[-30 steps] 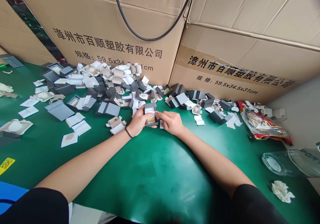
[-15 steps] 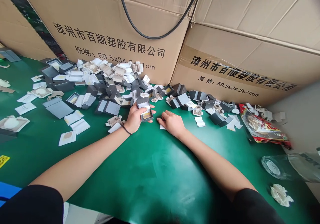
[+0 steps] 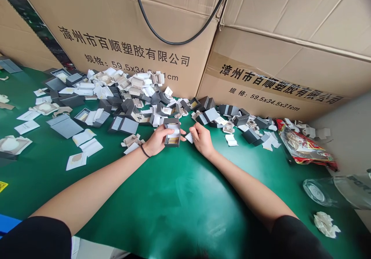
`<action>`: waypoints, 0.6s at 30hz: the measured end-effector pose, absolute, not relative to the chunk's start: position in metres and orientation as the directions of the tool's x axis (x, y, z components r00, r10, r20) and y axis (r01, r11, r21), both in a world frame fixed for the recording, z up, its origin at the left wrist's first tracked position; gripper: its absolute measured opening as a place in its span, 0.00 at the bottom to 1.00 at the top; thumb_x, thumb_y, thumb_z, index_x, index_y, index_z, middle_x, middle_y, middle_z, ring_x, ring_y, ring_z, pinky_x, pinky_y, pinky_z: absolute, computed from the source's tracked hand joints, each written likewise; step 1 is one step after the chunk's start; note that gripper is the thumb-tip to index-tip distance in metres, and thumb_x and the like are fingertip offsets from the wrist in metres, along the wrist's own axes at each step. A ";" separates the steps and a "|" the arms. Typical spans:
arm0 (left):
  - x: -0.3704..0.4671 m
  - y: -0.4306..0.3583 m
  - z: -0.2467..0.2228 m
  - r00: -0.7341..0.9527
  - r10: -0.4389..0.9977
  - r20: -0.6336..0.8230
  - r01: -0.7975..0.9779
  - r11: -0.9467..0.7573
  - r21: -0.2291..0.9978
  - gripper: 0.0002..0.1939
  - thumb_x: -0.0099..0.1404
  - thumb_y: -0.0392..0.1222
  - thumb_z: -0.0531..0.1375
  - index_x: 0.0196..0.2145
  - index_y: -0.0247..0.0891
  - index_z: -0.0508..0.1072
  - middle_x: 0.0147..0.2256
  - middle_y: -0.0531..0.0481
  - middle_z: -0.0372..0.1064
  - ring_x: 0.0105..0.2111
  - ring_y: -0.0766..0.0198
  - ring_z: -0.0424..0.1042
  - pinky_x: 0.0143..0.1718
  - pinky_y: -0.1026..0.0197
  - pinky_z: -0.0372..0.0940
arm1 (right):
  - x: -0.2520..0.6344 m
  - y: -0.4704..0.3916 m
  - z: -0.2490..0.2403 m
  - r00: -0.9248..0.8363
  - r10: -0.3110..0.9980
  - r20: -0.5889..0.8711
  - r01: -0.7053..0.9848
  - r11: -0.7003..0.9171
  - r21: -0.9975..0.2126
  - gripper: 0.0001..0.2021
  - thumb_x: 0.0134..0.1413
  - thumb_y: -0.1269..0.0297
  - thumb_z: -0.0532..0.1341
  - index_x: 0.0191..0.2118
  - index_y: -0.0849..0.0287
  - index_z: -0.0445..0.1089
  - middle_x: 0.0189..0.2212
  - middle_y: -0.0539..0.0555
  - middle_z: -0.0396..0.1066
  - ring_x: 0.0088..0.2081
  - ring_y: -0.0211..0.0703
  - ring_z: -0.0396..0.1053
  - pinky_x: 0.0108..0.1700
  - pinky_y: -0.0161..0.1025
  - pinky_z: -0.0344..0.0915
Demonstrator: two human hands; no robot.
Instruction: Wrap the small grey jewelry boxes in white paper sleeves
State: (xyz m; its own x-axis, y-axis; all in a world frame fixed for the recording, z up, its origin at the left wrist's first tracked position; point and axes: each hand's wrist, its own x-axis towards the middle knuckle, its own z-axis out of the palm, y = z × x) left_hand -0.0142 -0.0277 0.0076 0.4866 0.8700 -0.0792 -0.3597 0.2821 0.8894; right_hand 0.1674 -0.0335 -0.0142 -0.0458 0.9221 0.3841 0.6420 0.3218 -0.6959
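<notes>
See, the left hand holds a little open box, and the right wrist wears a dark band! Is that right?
Not quite: the head view shows the dark band on the left wrist, not the right. The left hand holds the open box.

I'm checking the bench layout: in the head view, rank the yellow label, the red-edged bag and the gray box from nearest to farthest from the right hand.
From the right hand:
1. Gray box, just left, in the left hand.
2. Red-edged bag, off right.
3. Yellow label, at the left edge.
</notes>
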 end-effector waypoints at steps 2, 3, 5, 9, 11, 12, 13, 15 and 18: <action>-0.014 -0.027 0.007 0.520 0.849 -0.088 -0.336 0.298 0.894 0.19 0.56 0.39 0.57 0.47 0.34 0.65 0.38 0.43 0.73 0.34 0.55 0.75 0.32 0.57 0.68 | 0.167 -0.034 -0.016 -0.017 0.945 0.327 0.533 0.285 -0.797 0.18 0.58 0.49 0.49 0.26 0.57 0.55 0.19 0.44 0.57 0.20 0.32 0.55 0.24 0.30 0.54; -0.014 -0.027 0.006 0.520 0.849 -0.096 -0.324 0.300 0.897 0.20 0.56 0.39 0.57 0.47 0.34 0.65 0.38 0.43 0.73 0.35 0.55 0.74 0.33 0.57 0.68 | 0.166 -0.034 -0.016 -0.016 0.957 0.291 0.481 0.262 -0.837 0.17 0.57 0.48 0.50 0.28 0.57 0.56 0.19 0.44 0.58 0.19 0.31 0.56 0.23 0.30 0.54; -0.013 -0.026 0.005 0.506 0.855 -0.117 -0.301 0.302 0.905 0.21 0.55 0.38 0.57 0.48 0.35 0.65 0.39 0.44 0.72 0.37 0.56 0.73 0.33 0.58 0.68 | 0.164 -0.036 -0.017 -0.037 0.972 0.234 0.380 0.230 -0.896 0.15 0.56 0.49 0.52 0.34 0.57 0.58 0.21 0.44 0.61 0.16 0.30 0.56 0.19 0.30 0.54; -0.014 -0.025 0.003 0.488 0.861 -0.143 -0.294 0.317 0.902 0.23 0.55 0.36 0.59 0.50 0.36 0.64 0.41 0.45 0.72 0.39 0.57 0.72 0.36 0.59 0.67 | 0.162 -0.035 -0.021 -0.097 0.975 0.199 0.173 0.213 -0.962 0.20 0.53 0.50 0.56 0.48 0.56 0.60 0.28 0.47 0.66 0.17 0.32 0.61 0.19 0.32 0.60; -0.014 -0.024 0.002 0.471 0.870 -0.148 -0.322 0.326 0.889 0.23 0.55 0.36 0.59 0.50 0.35 0.64 0.41 0.45 0.72 0.39 0.56 0.72 0.38 0.57 0.67 | 0.162 -0.033 -0.023 -0.117 0.977 0.180 0.096 0.192 -0.977 0.24 0.51 0.51 0.59 0.51 0.56 0.61 0.29 0.49 0.68 0.23 0.35 0.66 0.26 0.35 0.66; -0.014 -0.024 0.002 0.466 0.873 -0.145 -0.340 0.327 0.882 0.23 0.55 0.36 0.59 0.50 0.35 0.64 0.41 0.45 0.72 0.39 0.56 0.72 0.38 0.56 0.67 | 0.162 -0.032 -0.024 -0.115 0.977 0.178 0.083 0.188 -0.979 0.24 0.49 0.52 0.60 0.51 0.57 0.62 0.30 0.50 0.69 0.26 0.37 0.68 0.30 0.37 0.68; -0.013 -0.024 0.002 0.468 0.873 -0.136 -0.358 0.328 0.874 0.22 0.55 0.36 0.59 0.49 0.36 0.64 0.41 0.45 0.72 0.39 0.56 0.73 0.39 0.55 0.68 | 0.163 -0.030 -0.025 -0.101 0.978 0.183 0.089 0.192 -0.977 0.24 0.48 0.53 0.61 0.51 0.57 0.63 0.31 0.51 0.70 0.30 0.39 0.68 0.34 0.39 0.69; -0.013 -0.024 0.003 0.485 0.866 -0.118 -0.382 0.332 0.863 0.21 0.57 0.35 0.58 0.49 0.36 0.64 0.41 0.45 0.72 0.39 0.56 0.73 0.40 0.53 0.68 | 0.164 -0.028 -0.025 -0.036 0.974 0.224 0.151 0.227 -0.962 0.19 0.48 0.54 0.61 0.46 0.58 0.67 0.35 0.53 0.70 0.35 0.41 0.69 0.38 0.40 0.69; -0.012 -0.024 0.006 0.496 0.857 -0.140 -0.377 0.358 0.854 0.17 0.60 0.38 0.57 0.47 0.37 0.63 0.41 0.43 0.71 0.40 0.54 0.73 0.39 0.49 0.69 | 0.167 -0.029 -0.021 0.113 0.925 0.363 0.306 0.316 -0.898 0.13 0.53 0.56 0.57 0.39 0.58 0.69 0.36 0.54 0.69 0.36 0.41 0.67 0.37 0.39 0.68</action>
